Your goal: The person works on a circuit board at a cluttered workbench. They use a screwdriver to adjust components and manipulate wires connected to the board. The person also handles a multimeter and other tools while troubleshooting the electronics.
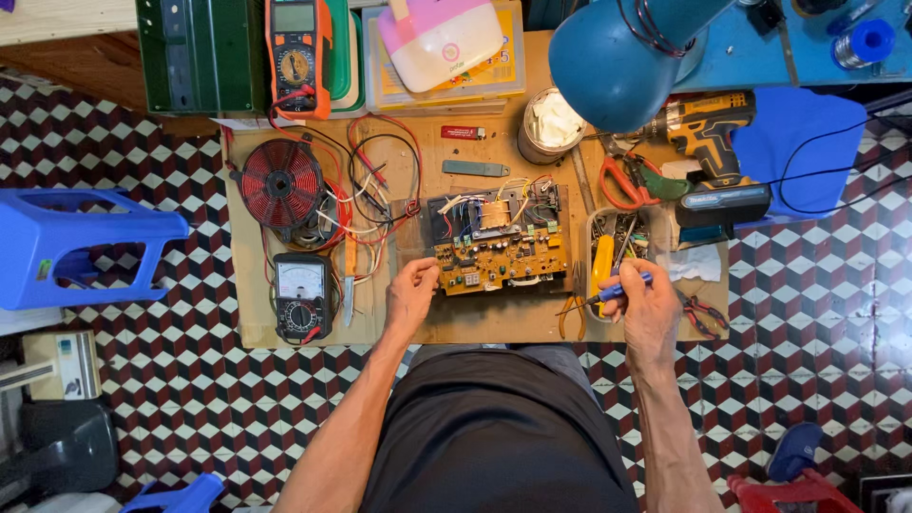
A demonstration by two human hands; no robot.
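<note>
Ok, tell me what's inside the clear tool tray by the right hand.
The clear tray holds a yellow-handled tool and several thin metal tools. The right hand, gripping a blue-handled tool, covers the tray's near end, so anything there is hidden.

The left hand (410, 296) rests its fingertips on the near left corner of a circuit board (499, 249) lying on a wooden board (475, 323). The right hand (646, 304) grips a blue-handled screwdriver (619, 288) just right of it, over a tool tray (617, 242). A red coil (281, 182) and black meter (302, 296) sit left; a blue lamp (613, 59) hangs far right.
</note>
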